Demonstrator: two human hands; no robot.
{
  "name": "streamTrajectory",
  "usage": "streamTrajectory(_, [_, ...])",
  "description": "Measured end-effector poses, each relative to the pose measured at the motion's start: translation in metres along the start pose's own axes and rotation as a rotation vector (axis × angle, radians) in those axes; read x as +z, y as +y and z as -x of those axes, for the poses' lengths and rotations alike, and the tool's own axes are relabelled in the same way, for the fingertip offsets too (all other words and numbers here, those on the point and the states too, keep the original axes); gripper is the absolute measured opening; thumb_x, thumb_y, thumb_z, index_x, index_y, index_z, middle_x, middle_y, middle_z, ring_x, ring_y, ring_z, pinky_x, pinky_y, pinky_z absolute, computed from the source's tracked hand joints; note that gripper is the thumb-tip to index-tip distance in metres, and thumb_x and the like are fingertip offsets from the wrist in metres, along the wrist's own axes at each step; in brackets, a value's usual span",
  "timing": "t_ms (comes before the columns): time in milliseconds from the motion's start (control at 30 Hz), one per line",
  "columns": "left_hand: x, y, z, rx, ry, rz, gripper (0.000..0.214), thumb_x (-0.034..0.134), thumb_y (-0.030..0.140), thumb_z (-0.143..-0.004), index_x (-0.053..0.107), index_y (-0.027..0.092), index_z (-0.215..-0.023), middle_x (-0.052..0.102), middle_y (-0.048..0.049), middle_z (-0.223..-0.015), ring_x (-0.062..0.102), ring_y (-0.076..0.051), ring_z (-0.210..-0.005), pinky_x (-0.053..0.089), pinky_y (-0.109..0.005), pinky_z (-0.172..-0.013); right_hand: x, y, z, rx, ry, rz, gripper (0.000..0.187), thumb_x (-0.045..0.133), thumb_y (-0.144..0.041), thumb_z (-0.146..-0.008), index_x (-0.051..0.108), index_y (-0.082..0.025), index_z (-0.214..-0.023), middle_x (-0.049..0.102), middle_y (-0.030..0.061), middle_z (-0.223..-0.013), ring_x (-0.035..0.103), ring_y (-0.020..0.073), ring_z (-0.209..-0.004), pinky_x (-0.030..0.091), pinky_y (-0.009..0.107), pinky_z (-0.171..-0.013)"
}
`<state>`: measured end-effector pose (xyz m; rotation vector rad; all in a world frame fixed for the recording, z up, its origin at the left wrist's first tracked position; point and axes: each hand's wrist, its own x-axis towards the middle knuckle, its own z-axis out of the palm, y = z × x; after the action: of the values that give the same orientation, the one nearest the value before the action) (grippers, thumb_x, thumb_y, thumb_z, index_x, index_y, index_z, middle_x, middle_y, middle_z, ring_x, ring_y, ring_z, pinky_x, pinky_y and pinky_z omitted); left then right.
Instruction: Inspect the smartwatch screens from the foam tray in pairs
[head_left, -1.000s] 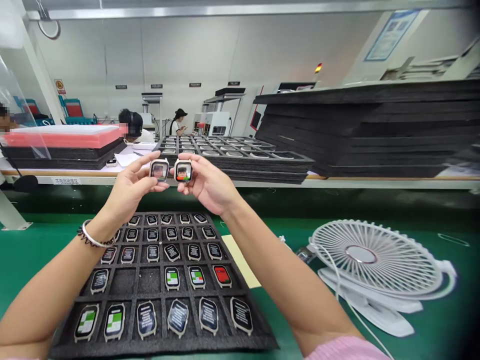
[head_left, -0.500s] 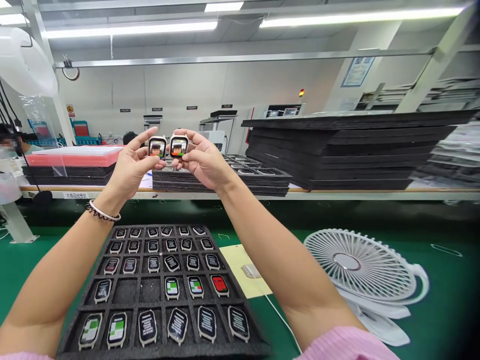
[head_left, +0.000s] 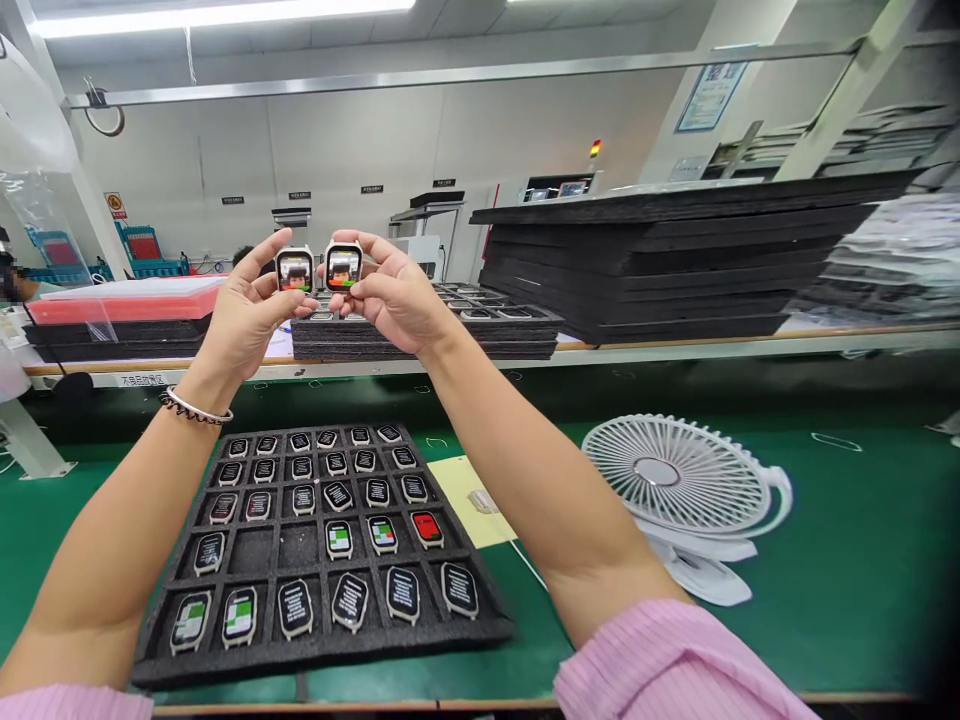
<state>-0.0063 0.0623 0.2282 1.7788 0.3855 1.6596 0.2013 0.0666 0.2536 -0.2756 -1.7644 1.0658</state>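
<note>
My left hand (head_left: 251, 305) holds up a smartwatch without a strap (head_left: 295, 271), gripped at its edges between thumb and fingers. Close beside it, a second strapless smartwatch (head_left: 344, 267) is pinched by my right hand (head_left: 394, 295). Both lit screens face me and show a picture, with green and red at the bottom. Below my arms lies a black foam tray (head_left: 322, 655) of square compartments, most holding a smartwatch. Several watches there show dark screens with text, some green and white blocks, and one a red screen (head_left: 427, 529). Two compartments in the second row from the front hold none.
A white fan (head_left: 675, 475) lies on the green mat at right. A yellow sheet (head_left: 469, 500) with a small cabled device is beside the tray. On the shelf ahead stand stacked black foam trays (head_left: 424, 340), a taller black stack (head_left: 645, 260) and pink foam (head_left: 131, 305).
My view has tilted down and shifted slightly, showing the tray's front edge and the table edge. Both hands still hold the two watches side by side.
</note>
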Motion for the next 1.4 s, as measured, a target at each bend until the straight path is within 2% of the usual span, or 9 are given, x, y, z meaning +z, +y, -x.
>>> streamTrajectory(133, [0.002, -0.007, 0.003, -0.007, -0.016, -0.004, 0.073, 0.092, 0.027, -0.069, 0.061, 0.031, -0.135, 0.075, -0.0014, -0.097, 0.076, -0.019, -0.083, 0.062, -0.033, -0.082, -0.002, 0.005, 0.002, 0.008, 0.012, 0.023, 0.059, 0.067, -0.018, -0.073, 0.052, -0.022, -0.13, 0.063, 0.0031, -0.107, 0.065, 0.0163, -0.083, 0.056, 0.029, -0.074])
streamTrajectory(400, [0.005, -0.012, 0.008, -0.042, -0.015, 0.039, 0.075, 0.092, 0.021, -0.067, 0.062, 0.03, -0.134, 0.075, -0.0001, -0.096, 0.075, -0.018, -0.081, 0.063, -0.034, -0.084, -0.003, 0.011, 0.006, 0.025, 0.015, 0.033, 0.061, 0.065, -0.016, -0.078, 0.051, -0.021, -0.137, 0.062, 0.0034, -0.109, 0.065, 0.0146, -0.082, 0.057, 0.028, -0.075])
streamTrajectory(667, [0.005, -0.015, 0.01, -0.045, -0.009, 0.029, 0.077, 0.093, 0.021, -0.064, 0.063, 0.031, -0.134, 0.075, -0.0011, -0.098, 0.075, -0.018, -0.083, 0.063, -0.033, -0.083, -0.006, 0.015, 0.006, 0.0, -0.01, 0.047, 0.058, 0.066, -0.019, -0.075, 0.052, -0.021, -0.13, 0.061, 0.0015, -0.103, 0.065, 0.0149, -0.081, 0.057, 0.029, -0.075])
streamTrajectory(967, [0.007, -0.014, 0.011, -0.036, 0.011, 0.025, 0.077, 0.095, 0.026, -0.063, 0.063, 0.029, -0.133, 0.075, -0.0006, -0.097, 0.074, -0.016, -0.077, 0.063, -0.03, -0.079, -0.002, 0.008, 0.008, 0.029, -0.025, 0.076, 0.061, 0.069, -0.023, -0.072, 0.051, -0.022, -0.13, 0.06, 0.0009, -0.097, 0.065, 0.0181, -0.085, 0.056, 0.034, -0.077])
streamTrajectory(1400, [0.014, -0.004, 0.019, -0.105, 0.086, 0.062, 0.076, 0.091, 0.02, -0.061, 0.062, 0.026, -0.131, 0.073, 0.0008, -0.091, 0.073, -0.015, -0.072, 0.061, -0.03, -0.077, 0.006, 0.004, 0.009, 0.049, -0.023, -0.029, 0.059, 0.07, -0.014, -0.067, 0.053, -0.019, -0.123, 0.066, -0.0013, -0.089, 0.067, 0.014, -0.073, 0.056, 0.028, -0.067])
